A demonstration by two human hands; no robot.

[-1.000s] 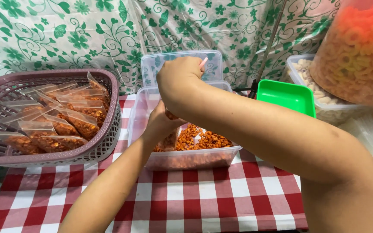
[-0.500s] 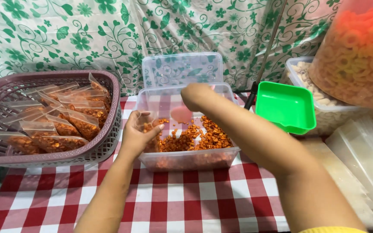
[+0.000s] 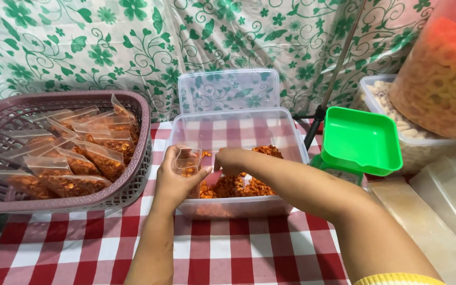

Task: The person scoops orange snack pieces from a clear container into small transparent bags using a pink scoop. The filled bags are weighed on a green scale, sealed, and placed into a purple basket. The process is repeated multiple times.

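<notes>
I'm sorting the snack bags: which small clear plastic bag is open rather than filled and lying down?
The small clear plastic bag held in the left hand over the clear plastic tub; the others lie filled in the purple basket.

Left hand (image 3: 178, 177): forearm rising from the lower edge, palm turned inward, fingers and thumb curled closed in a pinching hold. Right hand (image 3: 233, 161): bare arm stretched diagonally in from the lower right, wrist bent down, fingers bunched, close beside the left.

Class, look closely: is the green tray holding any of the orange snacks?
No, the green tray is bare inside; the orange snacks lie in the clear container beside it.
</notes>
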